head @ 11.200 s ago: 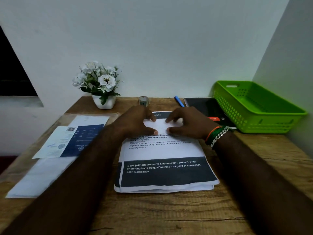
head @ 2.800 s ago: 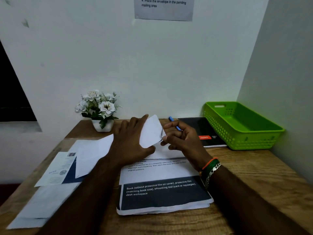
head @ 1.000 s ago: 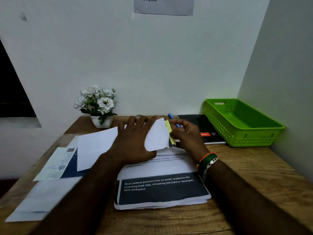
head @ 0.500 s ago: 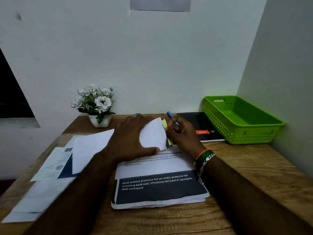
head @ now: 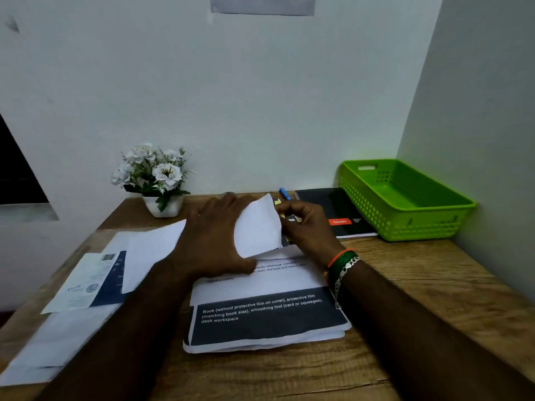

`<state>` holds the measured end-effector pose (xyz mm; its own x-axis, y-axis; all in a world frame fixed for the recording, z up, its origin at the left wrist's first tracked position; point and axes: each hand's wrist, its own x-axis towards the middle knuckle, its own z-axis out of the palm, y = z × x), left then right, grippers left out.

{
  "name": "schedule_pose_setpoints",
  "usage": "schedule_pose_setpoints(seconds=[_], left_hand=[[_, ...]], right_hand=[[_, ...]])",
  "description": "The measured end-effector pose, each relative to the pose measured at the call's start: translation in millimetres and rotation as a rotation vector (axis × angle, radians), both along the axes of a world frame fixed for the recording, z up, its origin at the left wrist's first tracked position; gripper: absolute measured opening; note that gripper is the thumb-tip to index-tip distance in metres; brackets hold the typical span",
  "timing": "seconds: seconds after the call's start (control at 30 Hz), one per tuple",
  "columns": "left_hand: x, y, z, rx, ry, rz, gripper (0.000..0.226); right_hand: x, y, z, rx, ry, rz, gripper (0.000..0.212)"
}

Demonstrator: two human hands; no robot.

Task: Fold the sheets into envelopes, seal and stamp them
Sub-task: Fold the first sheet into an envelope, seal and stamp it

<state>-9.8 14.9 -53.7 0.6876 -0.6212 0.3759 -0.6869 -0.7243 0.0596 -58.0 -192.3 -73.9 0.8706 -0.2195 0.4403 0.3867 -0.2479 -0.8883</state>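
A small folded white sheet (head: 257, 227) stands tilted up at the far end of a stack of printed sheets (head: 266, 319) on the wooden desk. My left hand (head: 214, 241) grips its left side, thumb under its lower edge. My right hand (head: 307, 227) is closed at its right edge, where a small yellow piece (head: 278, 202) and a dark strip (head: 291, 219) show between sheet and fingers. What the right fingers pinch is partly hidden.
Loose white sheets (head: 153, 250) and a blue-and-white printed leaflet (head: 92, 282) lie at left. A white flower pot (head: 162, 204) stands at the back. A blue pen (head: 285, 193), a black notebook (head: 335, 209) and a green plastic basket (head: 405, 204) are at back right, beside the side wall.
Earlier both hands pressed the sheet flat on the stack. The folded sheet has since been lifted upright in my left hand, and my right hand has brought a yellow piece to its right edge.
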Motion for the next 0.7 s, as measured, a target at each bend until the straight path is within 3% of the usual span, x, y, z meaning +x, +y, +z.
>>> schedule_pose_setpoints(seconds=[0.2, 0.6, 0.63, 0.7], left_hand=[[-2, -1, 2, 0.034, -0.059, -0.013, 0.11], [2, 4, 4, 0.045, -0.078, -0.06, 0.111], [5, 7, 4, 0.03, -0.072, -0.054, 0.111], [10, 15, 5, -0.003, -0.055, -0.036, 0.111]], right_hand=[[-2, 4, -1, 0.002, 0.048, 0.078, 0.036], [3, -6, -1, -0.066, 0.016, -0.088, 0.016], [7, -12, -2, -0.093, 0.007, -0.138, 0.01], [9, -28, -5, -0.344, 0.051, -0.247, 0.014]])
